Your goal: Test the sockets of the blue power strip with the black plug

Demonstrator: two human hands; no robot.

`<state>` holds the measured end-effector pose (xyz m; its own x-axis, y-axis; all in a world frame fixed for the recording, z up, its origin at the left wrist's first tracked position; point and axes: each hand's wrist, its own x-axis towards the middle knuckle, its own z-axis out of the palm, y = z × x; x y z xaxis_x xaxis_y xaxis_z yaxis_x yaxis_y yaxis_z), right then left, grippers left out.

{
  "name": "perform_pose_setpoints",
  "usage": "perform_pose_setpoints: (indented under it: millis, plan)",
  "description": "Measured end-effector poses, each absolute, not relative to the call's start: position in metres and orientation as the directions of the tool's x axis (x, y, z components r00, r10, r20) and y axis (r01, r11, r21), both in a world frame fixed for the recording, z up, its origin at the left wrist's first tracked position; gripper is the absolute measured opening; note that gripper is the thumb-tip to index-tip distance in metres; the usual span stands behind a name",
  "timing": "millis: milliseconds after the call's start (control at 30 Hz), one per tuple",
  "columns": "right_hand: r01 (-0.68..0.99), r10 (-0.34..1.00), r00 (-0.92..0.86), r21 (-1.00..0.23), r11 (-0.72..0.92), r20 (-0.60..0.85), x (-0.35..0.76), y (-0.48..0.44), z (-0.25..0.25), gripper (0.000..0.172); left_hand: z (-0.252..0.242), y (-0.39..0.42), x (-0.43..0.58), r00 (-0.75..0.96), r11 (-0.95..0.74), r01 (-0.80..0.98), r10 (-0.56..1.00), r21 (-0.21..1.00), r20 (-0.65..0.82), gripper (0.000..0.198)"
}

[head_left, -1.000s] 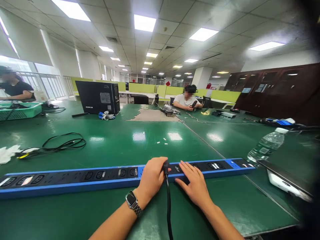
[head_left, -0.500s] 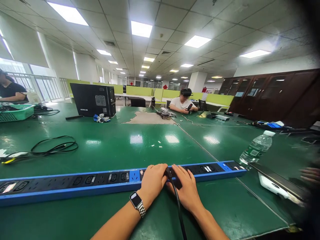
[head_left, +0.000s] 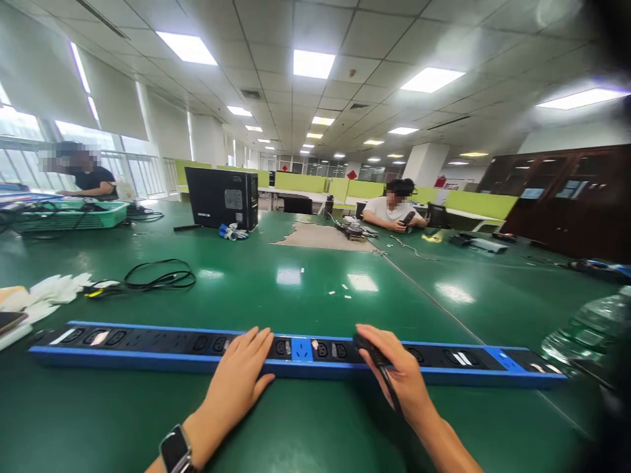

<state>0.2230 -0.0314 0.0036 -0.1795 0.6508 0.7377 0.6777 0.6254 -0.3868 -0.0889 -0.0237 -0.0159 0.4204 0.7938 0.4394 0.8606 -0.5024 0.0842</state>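
Observation:
A long blue-and-black power strip [head_left: 162, 341] with many sockets lies across the green table in front of me. My left hand [head_left: 241, 381] rests flat on it, fingers stretched out and thumb apart, left of the blue socket [head_left: 302, 349]. On the right half of the strip, my right hand [head_left: 401, 374] is closed around a black power plug [head_left: 365, 344]. Its black cable [head_left: 392, 392] drops down along the palm. Whether the plug sits in a socket or just above it is hidden by my fingers.
Behind the strip lie a coiled black cable [head_left: 165, 274] and a black computer case [head_left: 217, 197]. White gloves [head_left: 56, 292] are at the left, near a green basket [head_left: 79, 217]. A plastic bottle [head_left: 589, 325] is at the right. Two people sit at the table farther away.
My hands have moved apart. The left one now lies flat farther left on the strip, while the right grips the plug alone. My view has turned left.

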Motion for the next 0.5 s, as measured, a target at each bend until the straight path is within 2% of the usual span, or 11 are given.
perform_pose_setpoints:
  millis: [67, 200, 333, 500]
  plan:
    - [0.657, 0.642, -0.195, -0.387, 0.647, 0.742, 0.200, -0.032, 0.011, 0.032, -0.015, -0.027, -0.091, 0.420, -0.490, 0.869, 0.804, 0.070, 0.421, 0.061]
    - [0.672, 0.712, -0.292, -0.393, 0.628, 0.638, 0.148, -0.031, 0.012, 0.032, -0.010, -0.033, -0.081, 0.412, -0.475, 0.877, 0.820, 0.071, 0.398, 0.065]
    - [0.779, 0.780, -0.222, -0.374, 0.502, 0.585, 0.124, -0.028, 0.004, 0.029, -0.006, -0.035, -0.079, 0.397, -0.469, 0.876, 0.835, 0.114, 0.382, 0.062]
    - [0.862, 0.787, -0.155, -0.307, 0.403, 0.597, 0.119, -0.031, 0.007, 0.028, 0.000, -0.034, -0.081, 0.368, -0.449, 0.868, 0.868, 0.211, 0.335, 0.061]
